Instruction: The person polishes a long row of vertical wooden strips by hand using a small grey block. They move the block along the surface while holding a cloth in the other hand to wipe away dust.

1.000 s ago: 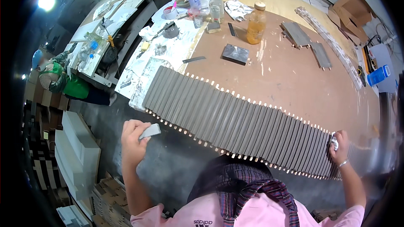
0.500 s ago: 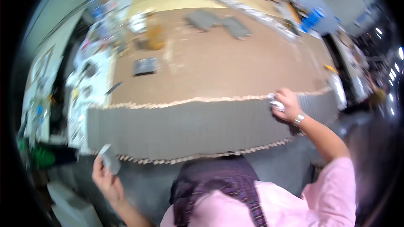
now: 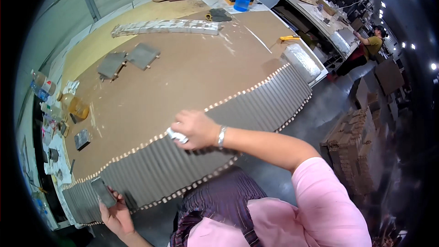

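A long row of narrow grey slats point(image 3: 155, 169) with pale wooden ends lies side by side along the near edge of the table. My right hand point(image 3: 197, 129) is closed around a crumpled white wad point(image 3: 177, 136), possibly cloth or paper, and rests on the slats near their middle. At the row's left end my left hand point(image 3: 117, 216) grips a flat grey block point(image 3: 104, 192), held tilted just over the slats; whether it touches them I cannot tell.
Two small grey slat pieces point(image 3: 142, 56), a long mottled bar point(image 3: 164, 27) and a dark block point(image 3: 82, 140) lie on the brown tabletop point(image 3: 183, 77). Bottles stand at left, one amber point(image 3: 75, 106). A foil-wrapped block point(image 3: 302, 61) and yellow cutter point(image 3: 289, 38) sit right. Another person point(image 3: 372, 45) works beyond.
My view has turned to the right. My right hand, with the white wad, has moved left along the slats to their middle. The grey block in my left hand is now over the row.
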{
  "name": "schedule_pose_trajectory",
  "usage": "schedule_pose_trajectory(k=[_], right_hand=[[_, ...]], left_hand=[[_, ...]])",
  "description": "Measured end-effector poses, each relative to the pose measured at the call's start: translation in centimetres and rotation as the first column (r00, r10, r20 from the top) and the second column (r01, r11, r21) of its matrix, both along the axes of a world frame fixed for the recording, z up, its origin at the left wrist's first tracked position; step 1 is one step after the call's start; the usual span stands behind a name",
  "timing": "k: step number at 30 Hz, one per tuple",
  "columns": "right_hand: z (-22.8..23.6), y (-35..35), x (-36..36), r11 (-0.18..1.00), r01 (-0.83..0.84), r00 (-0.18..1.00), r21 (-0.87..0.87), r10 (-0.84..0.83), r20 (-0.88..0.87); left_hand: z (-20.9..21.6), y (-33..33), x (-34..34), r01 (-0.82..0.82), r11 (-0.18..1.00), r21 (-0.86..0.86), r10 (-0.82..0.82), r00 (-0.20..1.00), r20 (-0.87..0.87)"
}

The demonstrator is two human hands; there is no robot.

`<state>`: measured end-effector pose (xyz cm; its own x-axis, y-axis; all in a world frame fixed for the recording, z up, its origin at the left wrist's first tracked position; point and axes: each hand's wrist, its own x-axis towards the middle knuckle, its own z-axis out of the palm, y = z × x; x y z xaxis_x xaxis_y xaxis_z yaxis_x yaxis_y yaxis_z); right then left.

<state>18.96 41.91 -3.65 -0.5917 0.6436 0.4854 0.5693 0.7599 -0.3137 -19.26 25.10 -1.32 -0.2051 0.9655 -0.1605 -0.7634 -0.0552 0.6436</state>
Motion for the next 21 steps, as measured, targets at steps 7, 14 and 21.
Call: schedule_pose_trajectory(k=[7, 14, 21], right_hand=[[4.4, -3.2, 0.4, 0.923, -0.241, 0.912, -0.302, 0.109, -0.395], [4.1, -9.2, 4.4, 0.278, -0.538, 0.832, -0.796, 0.023, -0.554], [1.4, -13.8, 9.2, -0.118, -0.788, 0.616, -0.604, -0.146, -0.774]], left_hand=[[1.4, 1.0, 14.7, 0.074, 0.997, -0.005, -0.073, 0.996, 0.058], [2.1, -2.1, 23.3, 0.030, 0.990, -0.135, -0.028, 0.999, 0.018], [1.8, -6.2, 30.8, 0.057, 0.977, -0.207, -0.055, 0.998, 0.013]])
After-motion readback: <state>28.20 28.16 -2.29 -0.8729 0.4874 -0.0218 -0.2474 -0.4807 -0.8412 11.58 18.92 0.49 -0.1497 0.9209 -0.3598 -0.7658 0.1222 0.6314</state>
